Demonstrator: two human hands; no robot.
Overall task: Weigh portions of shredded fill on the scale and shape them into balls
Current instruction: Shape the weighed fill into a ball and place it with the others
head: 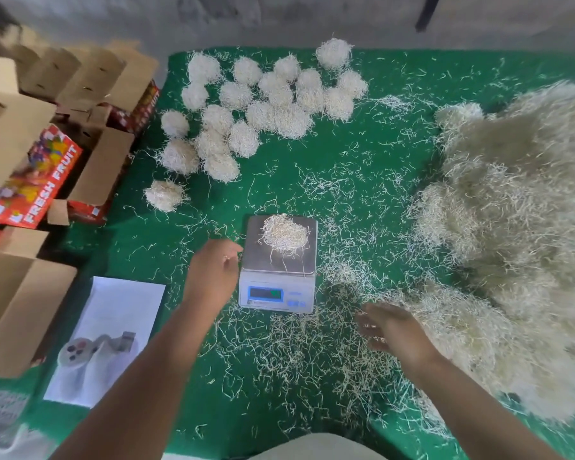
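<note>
- Scale [278, 273] sits centre of the green worktop [362, 154], display facing the person so the readout can be checked while dosing.
- Portion of fill [284, 234] lies loose on the scale platter, not yet balled; looks like weighing is in progress.
- Left hand [214, 268] hovers just beside the platter's left edge, grip released, holding nothing I can see; likely placed to add or lift off the portion.
- Right hand [392, 330] is over the scattered shreds near the bulk pile [518, 234], fingers spread and blurred; looks empty, probably reaching for more fill.
- Finished balls [246, 111] are grouped far-left of the scale, well apart from the bulk pile on the right, so done and raw stock don't mix.
- Open cartons [20, 154] stand at the left edge, near the balls, presumably for packing.
- Display digits unreadable. Bulk pile cut off at the right edge. Printed sheet [113, 336] near left, content unclear.
</note>
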